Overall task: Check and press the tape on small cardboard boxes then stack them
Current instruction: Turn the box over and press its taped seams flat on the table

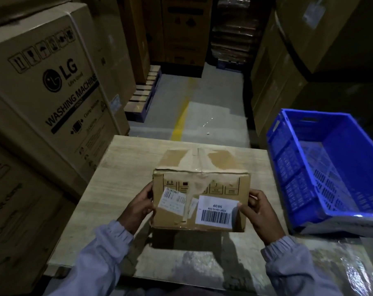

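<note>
Left hand, right hand: fingers curled round side edges of box, thumbs on near face. Box held over worktop, tilted toward camera. Tape wrinkled along top seam. Barcode label upside down, reads "50/39"; smaller label too blurred to read. Left: carton printed "LG WASHING MACHINE". Right: blue crate.

Free strips of tabletop left of and beyond cardboard box held mid-table. Blocked on right by blue crate at table edge. Walled on left by tall washing-machine cartons. Open floor aisle past far edge.
</note>
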`<state>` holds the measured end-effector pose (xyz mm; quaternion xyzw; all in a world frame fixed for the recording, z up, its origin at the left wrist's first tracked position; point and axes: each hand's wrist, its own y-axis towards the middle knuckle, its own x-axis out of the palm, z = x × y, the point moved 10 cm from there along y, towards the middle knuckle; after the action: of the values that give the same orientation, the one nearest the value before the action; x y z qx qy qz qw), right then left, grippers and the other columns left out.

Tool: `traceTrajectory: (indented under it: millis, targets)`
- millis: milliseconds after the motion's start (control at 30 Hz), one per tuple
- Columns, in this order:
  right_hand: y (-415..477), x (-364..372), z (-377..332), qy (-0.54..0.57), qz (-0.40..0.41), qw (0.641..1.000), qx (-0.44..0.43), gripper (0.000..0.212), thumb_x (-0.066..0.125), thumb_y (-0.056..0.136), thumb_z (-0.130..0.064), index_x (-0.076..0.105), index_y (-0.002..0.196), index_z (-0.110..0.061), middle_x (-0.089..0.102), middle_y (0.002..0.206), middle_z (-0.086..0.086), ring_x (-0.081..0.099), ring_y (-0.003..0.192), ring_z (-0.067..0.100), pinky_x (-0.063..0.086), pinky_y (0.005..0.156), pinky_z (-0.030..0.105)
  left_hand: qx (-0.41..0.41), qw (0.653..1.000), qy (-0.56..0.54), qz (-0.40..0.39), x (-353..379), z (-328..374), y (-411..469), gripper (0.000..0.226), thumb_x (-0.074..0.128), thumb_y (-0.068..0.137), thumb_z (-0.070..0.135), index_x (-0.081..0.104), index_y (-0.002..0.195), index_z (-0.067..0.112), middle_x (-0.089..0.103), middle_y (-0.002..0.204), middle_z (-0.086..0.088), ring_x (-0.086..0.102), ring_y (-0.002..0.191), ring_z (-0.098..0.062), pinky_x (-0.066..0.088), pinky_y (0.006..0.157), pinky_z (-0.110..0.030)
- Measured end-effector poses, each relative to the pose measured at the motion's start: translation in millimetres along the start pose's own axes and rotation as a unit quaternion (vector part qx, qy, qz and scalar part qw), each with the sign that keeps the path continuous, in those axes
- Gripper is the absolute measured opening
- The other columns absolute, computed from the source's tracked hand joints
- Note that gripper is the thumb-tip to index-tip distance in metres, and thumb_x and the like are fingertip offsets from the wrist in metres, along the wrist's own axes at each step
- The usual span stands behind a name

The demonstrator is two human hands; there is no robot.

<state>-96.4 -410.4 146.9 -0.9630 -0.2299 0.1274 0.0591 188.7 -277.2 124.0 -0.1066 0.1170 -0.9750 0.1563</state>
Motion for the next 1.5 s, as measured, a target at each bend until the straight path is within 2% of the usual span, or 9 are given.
traceTrajectory:
  millis: [167,267,367,567,900,1100,1200,1367,1500]
  targets:
    - [-15,11,20,0.013,-0.041,0.998,0.052,0.070,0.076,0.076,-0.044,0.045,0.137,-0.030,0.072,0.100,-0.013,0.068,0.096,0.002,0.052,0.082,0.026,-0.032,0.997,-0.059,0.043,2,-23,-13,0.013,0.045,0.099,0.010,0.049,0.111,0.007,0.070,0.073,-0.005,0.066,0.055,-0.010,0.048,0.043,-0.018]
    - [-24,25,40,0.011,-0.065,0.992,0.103,0.118,0.074,0.052,-0.078,0.039,0.147,-0.017,0.063,0.125,-0.005,0.066,0.102,0.007,0.055,0.079,0.027,-0.041,0.995,-0.041,0.084,-9,-31,-17,0.029,0.042,0.102,0.034,0.050,0.103,0.006,0.065,0.053,-0.004,0.056,0.038,-0.002,0.040,0.036,-0.009]
    - [-37,48,68,-0.010,-0.094,0.980,0.177,0.097,0.064,0.072,-0.062,0.038,0.146,-0.006,0.062,0.126,0.003,0.065,0.097,0.005,0.055,0.073,0.023,-0.039,0.993,0.039,0.103,-25,-40,-23,0.074,0.073,0.062,0.071,0.058,0.111,0.018,0.074,0.082,0.012,0.067,0.074,0.002,0.048,0.065,-0.006]
    - [-53,76,107,-0.140,-0.126,0.956,0.224,0.053,0.067,0.077,-0.063,0.072,0.108,-0.021,0.070,0.065,-0.010,0.064,0.061,0.007,0.051,0.064,0.026,-0.089,0.973,0.154,0.147,-50,-85,-42,0.029,0.069,0.088,0.018,0.062,0.116,0.015,0.069,0.099,0.010,0.064,0.089,-0.009,0.044,0.069,-0.003]
    - [19,52,90,-0.253,-0.068,0.947,0.188,0.081,0.073,0.083,-0.038,0.031,0.145,-0.008,0.055,0.135,0.013,0.057,0.118,0.029,0.045,0.095,0.031,-0.212,0.903,0.118,0.354,-68,-134,-79,0.103,0.086,0.061,0.055,0.037,0.140,0.012,0.062,0.116,-0.006,0.062,0.104,-0.025,0.050,0.095,-0.039]
    - [127,58,31,-0.453,-0.055,0.887,0.063,0.093,0.078,0.074,-0.043,0.028,0.145,-0.010,0.037,0.147,0.019,0.040,0.132,0.036,0.036,0.109,0.045,-0.305,0.887,0.168,0.302,-57,-155,-100,0.108,0.065,0.063,0.081,0.046,0.137,0.005,0.049,0.139,-0.012,0.049,0.128,-0.028,0.039,0.106,-0.033]
    - [148,80,25,-0.514,-0.093,0.853,0.016,0.083,0.077,0.078,-0.038,0.034,0.144,-0.011,0.040,0.147,0.017,0.040,0.133,0.033,0.033,0.109,0.041,-0.336,0.898,0.172,0.227,-36,-158,-103,0.059,0.050,0.088,0.066,0.064,0.111,0.014,0.063,0.111,-0.004,0.058,0.101,-0.020,0.039,0.089,-0.024]
    - [154,88,27,-0.520,-0.127,0.845,-0.002,0.055,0.076,0.073,-0.040,0.052,0.119,-0.024,0.062,0.112,0.005,0.058,0.099,0.027,0.050,0.089,0.042,-0.304,0.925,0.049,0.222,-13,-158,-100,0.053,0.062,0.092,0.038,0.052,0.045,0.015,0.056,0.051,-0.006,0.055,0.043,-0.016,0.043,0.052,-0.026]
    - [152,82,31,-0.520,-0.126,0.845,0.001,0.060,0.073,0.076,-0.048,0.049,0.126,-0.024,0.061,0.117,0.006,0.057,0.103,0.028,0.049,0.090,0.042,-0.280,0.935,0.073,0.204,-12,-146,-91,0.048,0.053,0.099,0.029,0.036,0.057,0.013,0.036,0.043,-0.003,0.040,0.036,-0.015,0.032,0.044,-0.020]
